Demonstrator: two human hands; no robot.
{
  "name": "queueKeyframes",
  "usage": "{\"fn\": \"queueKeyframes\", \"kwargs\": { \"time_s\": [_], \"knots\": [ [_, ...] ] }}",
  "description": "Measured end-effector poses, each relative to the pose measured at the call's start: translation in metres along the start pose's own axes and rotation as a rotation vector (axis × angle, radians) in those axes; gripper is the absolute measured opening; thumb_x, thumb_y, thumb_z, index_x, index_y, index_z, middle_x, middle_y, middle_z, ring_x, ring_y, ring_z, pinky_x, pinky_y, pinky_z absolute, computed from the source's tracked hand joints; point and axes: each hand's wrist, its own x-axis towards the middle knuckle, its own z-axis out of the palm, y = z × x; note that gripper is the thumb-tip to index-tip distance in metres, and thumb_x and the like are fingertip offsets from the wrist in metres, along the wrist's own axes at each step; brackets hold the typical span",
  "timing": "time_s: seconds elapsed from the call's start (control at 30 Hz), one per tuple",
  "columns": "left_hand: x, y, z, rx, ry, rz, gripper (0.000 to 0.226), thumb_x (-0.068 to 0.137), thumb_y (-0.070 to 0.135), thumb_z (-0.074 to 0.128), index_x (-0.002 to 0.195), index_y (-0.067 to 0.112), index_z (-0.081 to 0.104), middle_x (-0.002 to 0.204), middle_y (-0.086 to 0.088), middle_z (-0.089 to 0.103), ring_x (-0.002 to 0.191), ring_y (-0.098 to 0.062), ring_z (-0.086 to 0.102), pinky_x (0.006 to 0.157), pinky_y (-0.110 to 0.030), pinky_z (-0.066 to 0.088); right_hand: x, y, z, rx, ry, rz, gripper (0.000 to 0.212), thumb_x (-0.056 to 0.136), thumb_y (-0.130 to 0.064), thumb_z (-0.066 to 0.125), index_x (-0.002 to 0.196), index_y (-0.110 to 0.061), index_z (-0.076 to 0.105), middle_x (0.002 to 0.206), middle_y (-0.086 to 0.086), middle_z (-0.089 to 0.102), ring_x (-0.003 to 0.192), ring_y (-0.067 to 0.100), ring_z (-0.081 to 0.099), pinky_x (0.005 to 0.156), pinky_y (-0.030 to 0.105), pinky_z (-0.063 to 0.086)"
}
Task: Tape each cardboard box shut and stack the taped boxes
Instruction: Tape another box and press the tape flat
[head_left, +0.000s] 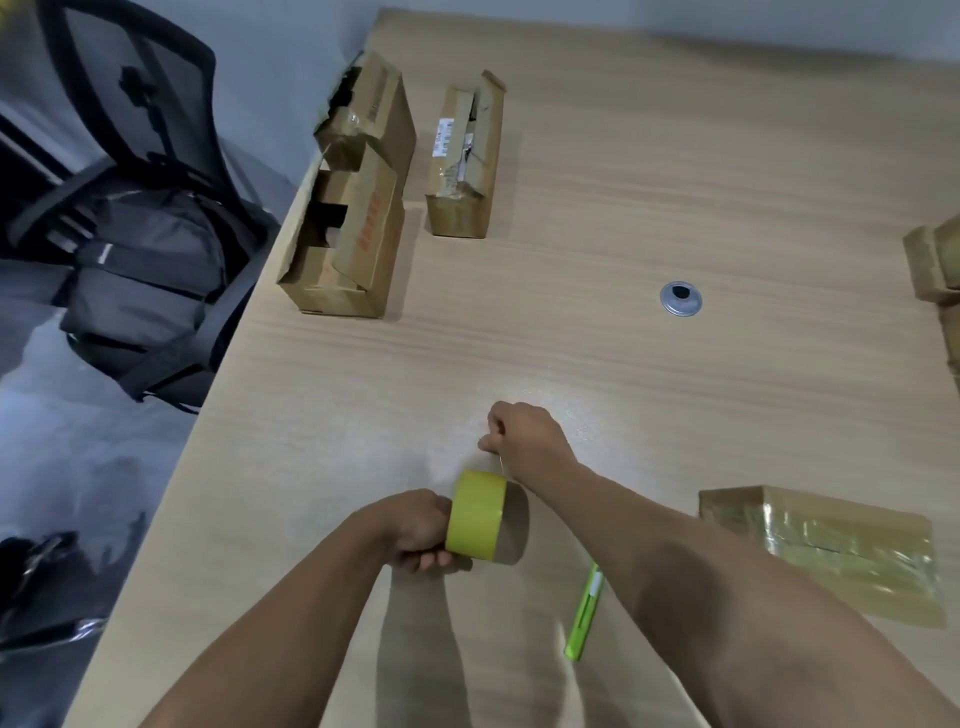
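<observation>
The tape roll (475, 514) sits in the curled grip of our left hand (421, 530), our right hand (524, 441) pinching its free end just beyond. The large open box (348, 208) and smaller box (462, 161) lie well ahead-left on the bench (623, 208), long axes pointing away, nearer our left

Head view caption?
Left hand grips tape roll, right hand pinches its free end; large box and small box lie open beyond.

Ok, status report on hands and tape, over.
Left hand grips tape roll. Right hand pinches the pulled tape end. Big box and small box open, far side. Cutter by right forearm, nothing blocking.
</observation>
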Motion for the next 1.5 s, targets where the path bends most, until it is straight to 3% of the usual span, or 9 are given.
{"fn": "queueKeyframes", "kwargs": {
  "time_s": [0.23,0.57,0.67,0.8,0.93,1.07,1.2,1.37,1.5],
  "knots": [
    [0.003,0.005,-0.004,0.069,-0.054,-0.045,0.024,0.094,0.009,0.046,0.081,0.013,0.066,0.056,0.002,0.055,0.039,-0.005,0.038,0.043,-0.018,0.022,-0.003,0.012,0.007,-0.144,0.189,-0.005,0.045,0.089,-0.042,0.073,0.104,-0.008,0.048,0.094,0.004,0.045,0.091,0.024,0.039,0.072,0.035,0.033],
    [-0.004,0.002,-0.003,0.073,0.025,-0.074,0.028,0.090,0.008,0.048,0.072,0.012,0.070,0.053,0.002,0.059,0.040,-0.005,0.044,0.047,-0.018,0.026,-0.014,0.016,0.001,0.012,0.247,0.063,0.008,0.100,-0.014,0.054,0.100,-0.007,0.051,0.095,0.008,0.053,0.089,0.028,0.050,0.069,0.034,0.034],
    [-0.009,0.002,-0.001,0.073,0.110,-0.077,0.030,0.087,0.011,0.053,0.058,0.011,0.065,0.054,-0.002,0.064,0.040,-0.009,0.044,0.043,-0.018,0.028,-0.026,0.009,-0.011,0.141,0.209,0.049,0.015,0.102,-0.017,0.050,0.102,-0.004,0.057,0.102,0.011,0.062,0.093,0.027,0.057,0.076,0.038,0.045],
    [-0.026,0.005,0.000,0.086,0.229,-0.050,0.051,0.087,0.003,0.052,0.037,0.015,0.053,0.040,-0.006,0.050,0.029,-0.013,0.039,0.037,-0.013,0.024,-0.045,0.009,-0.018,0.219,0.175,0.062,0.020,0.104,-0.018,0.047,0.109,-0.004,0.061,0.106,0.009,0.063,0.093,0.021,0.053,0.075,0.031,0.039],
    [-0.039,0.006,-0.012,0.121,0.540,0.020,0.034,0.087,0.016,0.061,0.055,0.008,0.053,0.052,-0.008,0.053,0.039,-0.019,0.043,0.039,-0.017,0.027,-0.062,0.013,-0.023,0.251,0.167,0.063,0.021,0.102,-0.016,0.046,0.109,-0.005,0.063,0.106,0.007,0.064,0.093,0.021,0.054,0.073,0.028,0.036],
    [-0.049,0.024,-0.005,-0.172,0.859,0.339,0.018,0.091,0.022,0.059,0.077,0.016,0.069,0.077,-0.003,0.071,0.079,-0.028,0.065,0.070,-0.033,0.050,-0.085,0.018,-0.043,0.304,0.208,0.017,0.022,0.101,-0.013,0.043,0.106,-0.006,0.063,0.103,0.006,0.067,0.095,0.023,0.061,0.071,0.029,0.044],
    [-0.057,0.061,0.034,-0.289,0.825,0.519,0.016,0.095,0.022,0.058,0.086,0.014,0.069,0.084,-0.004,0.069,0.071,-0.019,0.060,0.063,-0.030,0.046,-0.112,0.031,-0.071,0.353,0.268,-0.014,0.023,0.100,-0.013,0.043,0.104,-0.006,0.065,0.094,0.000,0.062,0.078,0.013,0.053,0.055,0.009,0.038],
    [-0.052,0.098,0.087,-0.328,0.746,0.533,0.015,0.095,0.022,0.057,0.090,0.013,0.068,0.085,-0.005,0.070,0.069,-0.021,0.061,0.064,-0.030,0.045,-0.150,0.056,-0.103,0.418,0.333,-0.020,0.022,0.098,-0.016,0.045,0.101,-0.010,0.066,0.099,0.004,0.067,0.089,0.021,0.058,0.067,0.027,0.042],
    [-0.047,0.118,0.129,-0.361,0.666,0.526,0.013,0.096,0.019,0.056,0.092,0.012,0.066,0.085,-0.005,0.066,0.066,-0.020,0.059,0.061,-0.027,0.041,-0.172,0.084,-0.124,0.414,0.379,-0.037,0.022,0.099,-0.017,0.045,0.100,-0.011,0.066,0.100,0.005,0.069,0.087,0.020,0.057,0.063,0.019,0.042]
  ]
}}
